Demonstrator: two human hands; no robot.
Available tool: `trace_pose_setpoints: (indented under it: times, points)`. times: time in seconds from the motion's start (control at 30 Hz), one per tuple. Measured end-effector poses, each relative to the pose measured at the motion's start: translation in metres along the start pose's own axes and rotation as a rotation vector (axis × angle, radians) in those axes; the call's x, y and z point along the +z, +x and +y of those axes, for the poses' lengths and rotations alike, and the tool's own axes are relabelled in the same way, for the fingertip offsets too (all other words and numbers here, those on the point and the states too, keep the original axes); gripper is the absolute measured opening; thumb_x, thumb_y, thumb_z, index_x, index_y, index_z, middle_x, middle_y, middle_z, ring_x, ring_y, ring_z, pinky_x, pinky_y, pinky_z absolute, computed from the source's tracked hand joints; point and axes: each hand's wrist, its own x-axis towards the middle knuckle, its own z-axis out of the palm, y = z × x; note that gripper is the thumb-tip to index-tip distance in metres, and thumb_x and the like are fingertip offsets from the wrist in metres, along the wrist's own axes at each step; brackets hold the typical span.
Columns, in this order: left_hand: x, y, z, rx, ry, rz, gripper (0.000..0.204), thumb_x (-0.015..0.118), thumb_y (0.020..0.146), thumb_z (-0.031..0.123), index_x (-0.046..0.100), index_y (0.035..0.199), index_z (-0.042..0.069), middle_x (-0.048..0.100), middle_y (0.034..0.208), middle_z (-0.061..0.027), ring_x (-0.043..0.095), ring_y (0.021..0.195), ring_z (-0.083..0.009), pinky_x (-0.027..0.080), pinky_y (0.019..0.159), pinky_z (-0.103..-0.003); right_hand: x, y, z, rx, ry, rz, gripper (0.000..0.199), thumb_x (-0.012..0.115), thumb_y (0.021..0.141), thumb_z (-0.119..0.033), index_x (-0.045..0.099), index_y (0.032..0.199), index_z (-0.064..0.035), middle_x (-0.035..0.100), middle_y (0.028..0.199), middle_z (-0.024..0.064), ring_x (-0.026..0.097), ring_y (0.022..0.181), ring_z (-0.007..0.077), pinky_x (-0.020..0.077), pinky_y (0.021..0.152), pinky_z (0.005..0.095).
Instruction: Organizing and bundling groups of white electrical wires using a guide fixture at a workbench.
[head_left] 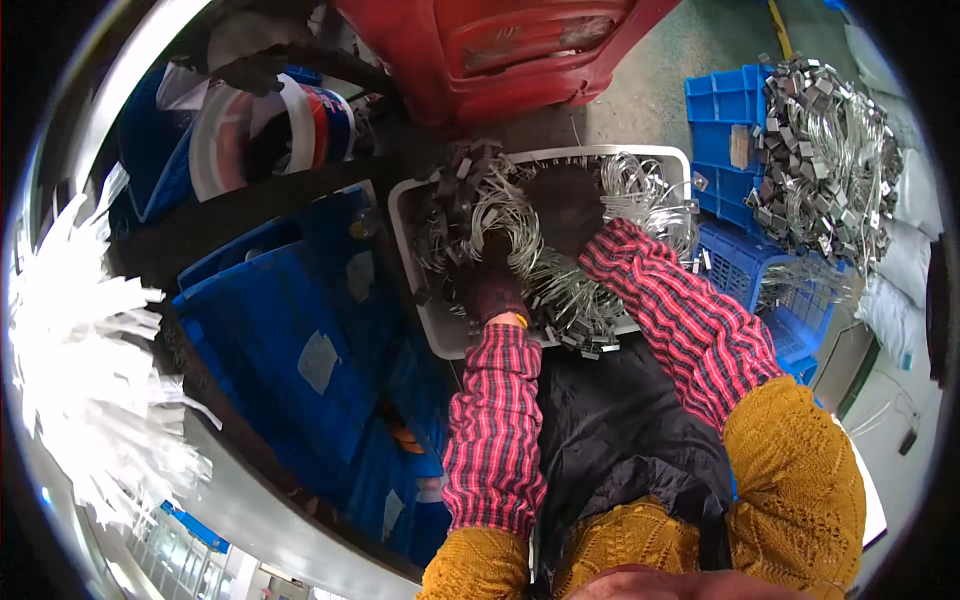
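Note:
A pale rectangular tub point(425, 315) in front of me holds many thin silvery wire loops with small dark metal blocks on their ends. My left hand point(490, 285), in a dark glove, is in the tub's left half, closed around a bundle of wire loops point(503, 225). The bundle's wires curve over the glove, with dark blocks at the top. In a dark glove too, my right hand point(565, 210) is toward the far side of the tub, among the wires. Its fingers blend into the dark and cannot be made out. More wire loops point(640, 185) lie to its right.
Blue crates point(725, 140) stand at the right, with a large heap of similar block-ended wires point(820, 150) beside them. A red plastic container point(510, 55) is beyond the tub. Blue bins point(290, 340) fill the left. White strips point(95, 370) hang at far left.

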Motion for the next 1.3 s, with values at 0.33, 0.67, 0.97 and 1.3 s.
trace_pose_setpoints:
  times: [0.33, 0.67, 0.97, 1.3]
  points:
    - [-0.044, -0.020, 0.008, 0.067, 0.486, 0.019, 0.068, 0.063, 0.088, 0.032, 0.039, 0.151, 0.024, 0.048, 0.148, -0.0046, 0.048, 0.133, -0.0264, 0.032, 0.112, -0.047, -0.120, -0.065, -0.033, -0.260, 0.159, -0.024, 0.051, 0.079, 0.062, -0.021, 0.065, 0.109, -0.0057, 0.062, 0.112, 0.0156, 0.056, 0.114, 0.0361, 0.0426, 0.101, 0.0541]
    - [-0.110, -0.009, -0.048, -0.247, 0.358, 0.201, 0.048, 0.058, 0.091, 0.023, 0.052, 0.136, 0.007, 0.055, 0.138, -0.0152, 0.052, 0.127, -0.0263, 0.041, 0.104, -0.035, -0.099, -0.126, 0.035, -0.126, -0.060, -0.380, 0.071, 0.077, 0.065, -0.042, 0.060, 0.128, -0.0152, 0.047, 0.137, 0.0192, 0.039, 0.132, 0.0401, 0.0280, 0.109, 0.0613]
    - [-0.224, 0.003, -0.013, -0.228, 0.409, 0.289, 0.065, 0.058, 0.092, 0.044, 0.048, 0.143, 0.004, 0.045, 0.150, -0.0144, 0.037, 0.141, -0.0320, 0.026, 0.117, -0.045, -0.102, -0.132, 0.038, -0.058, -0.117, -0.461, 0.073, 0.076, 0.070, -0.046, 0.055, 0.134, -0.0185, 0.044, 0.141, 0.0201, 0.039, 0.134, 0.0387, 0.0213, 0.114, 0.0615]
    - [-0.202, -0.134, -0.026, -0.117, -0.210, 0.715, 0.038, 0.063, 0.086, 0.025, 0.062, 0.120, 0.009, 0.061, 0.121, -0.0176, 0.060, 0.110, -0.0321, 0.045, 0.097, -0.044, -0.181, -0.139, -0.075, 0.162, 0.095, -0.808, 0.040, 0.072, 0.074, -0.022, 0.065, 0.110, -0.0064, 0.063, 0.108, 0.0197, 0.061, 0.101, 0.0339, 0.0508, 0.086, 0.0454]
